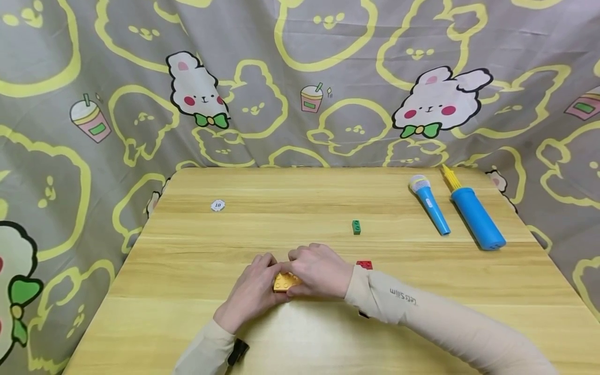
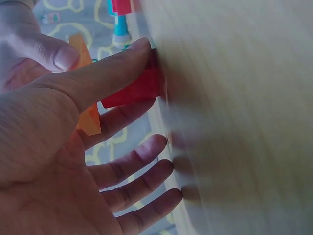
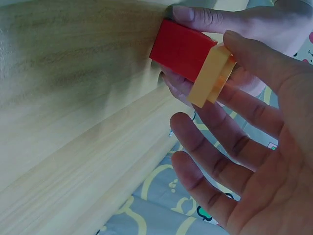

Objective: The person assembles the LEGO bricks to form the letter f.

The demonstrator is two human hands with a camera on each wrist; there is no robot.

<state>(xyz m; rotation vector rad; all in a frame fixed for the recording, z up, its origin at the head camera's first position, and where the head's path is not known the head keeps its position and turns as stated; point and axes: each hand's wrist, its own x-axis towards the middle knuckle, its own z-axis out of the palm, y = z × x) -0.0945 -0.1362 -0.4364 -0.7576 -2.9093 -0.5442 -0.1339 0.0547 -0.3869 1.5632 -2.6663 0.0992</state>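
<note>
Near the front middle of the table both hands meet around two stacked toy bricks. My left hand (image 1: 255, 286) pinches the red brick (image 2: 132, 93) between thumb and index finger, its other fingers spread loosely. A flatter yellow brick (image 1: 285, 282) sits on the red one, studs up. My right hand (image 1: 321, 271) pinches this yellow brick from the other side, thumb against its edge in the right wrist view. The red brick stands on or just above the tabletop; whether the two are fully pressed together I cannot tell.
A green brick (image 1: 357, 227) lies beyond the hands; another red brick (image 1: 364, 264) is partly hidden by the right wrist. Farther right are a blue toy microphone (image 1: 432, 205) and a blue pump (image 1: 478, 219) with a yellow nozzle. A round chip marked 10 (image 1: 217, 205) lies back left.
</note>
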